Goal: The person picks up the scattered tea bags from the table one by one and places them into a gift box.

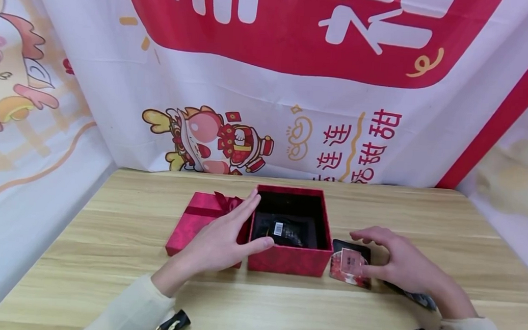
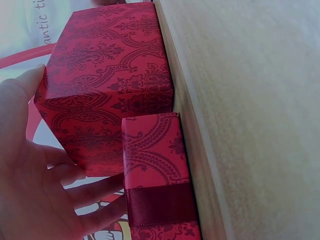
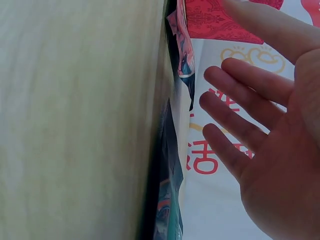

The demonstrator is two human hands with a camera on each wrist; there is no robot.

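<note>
Red box (image 1: 287,258) touched by flat left hand (image 1: 222,239); right hand (image 1: 401,266), grip wide, over packets (image 1: 349,265).

1. The head view is bright and evenly lit; shadows under the hands and beside the red box (image 1: 290,228) are soft and short.
2. The box's black interior reads nearly featureless.
3. Wide-angle distortion bends the worktop (image 1: 254,307) edges and the banner (image 1: 297,85) sides.
4. Both wrist views look washed-out and hazy, with soft focus on the close hands.
</note>
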